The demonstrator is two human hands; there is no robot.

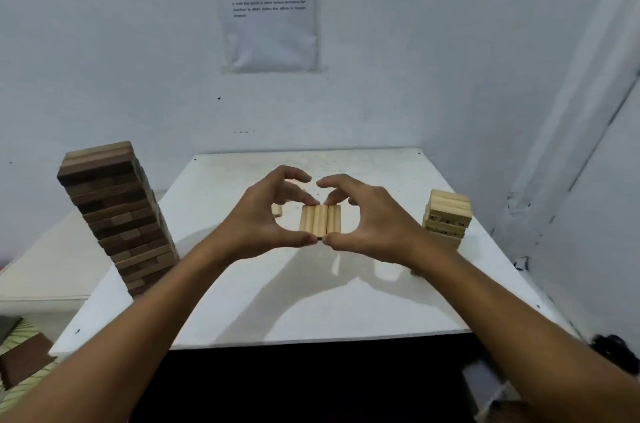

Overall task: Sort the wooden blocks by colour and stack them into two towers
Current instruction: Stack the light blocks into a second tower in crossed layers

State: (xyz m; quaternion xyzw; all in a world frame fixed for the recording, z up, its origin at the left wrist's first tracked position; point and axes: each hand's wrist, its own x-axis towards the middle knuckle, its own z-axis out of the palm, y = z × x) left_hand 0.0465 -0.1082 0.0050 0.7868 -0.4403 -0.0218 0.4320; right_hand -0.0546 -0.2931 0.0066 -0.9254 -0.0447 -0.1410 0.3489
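Together, 3 smooth pale wooden blocks.

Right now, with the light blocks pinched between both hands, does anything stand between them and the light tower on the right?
Nothing visible does. The left hand and right hand hold the row of light blocks above the white table. Only bare tabletop and the right hand itself lie toward the light tower.

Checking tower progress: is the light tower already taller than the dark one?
No, the dark tower on the left stands far higher than the short light tower on the right.
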